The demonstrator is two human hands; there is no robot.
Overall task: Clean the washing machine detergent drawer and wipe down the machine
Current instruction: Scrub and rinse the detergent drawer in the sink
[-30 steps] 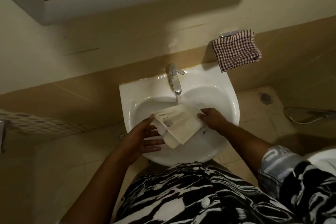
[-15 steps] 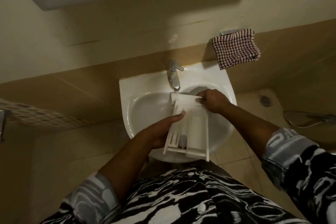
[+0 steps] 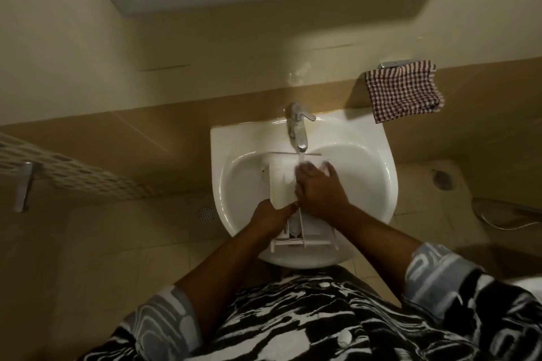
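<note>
White plastic detergent drawer [image 3: 280, 184] lies lengthwise in the sink [image 3: 234, 138] in our head view, its far end under the running tap [image 3: 297, 129]. Our left hand [image 3: 268, 218] grips its near left edge, fingers curled round it. Our right hand [image 3: 318, 189] presses on top, fingers spread. Risk: the wet plastic slips, or water splashes over the rim. Drawer compartments: contents too blurred to tell.

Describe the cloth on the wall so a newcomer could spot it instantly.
Start at the white sink against the tan wall. Just past its far right corner, a metal holder on the wall carries the cloth. It is the only checked fabric there, dark-and-white squares, hanging crumpled.
</note>
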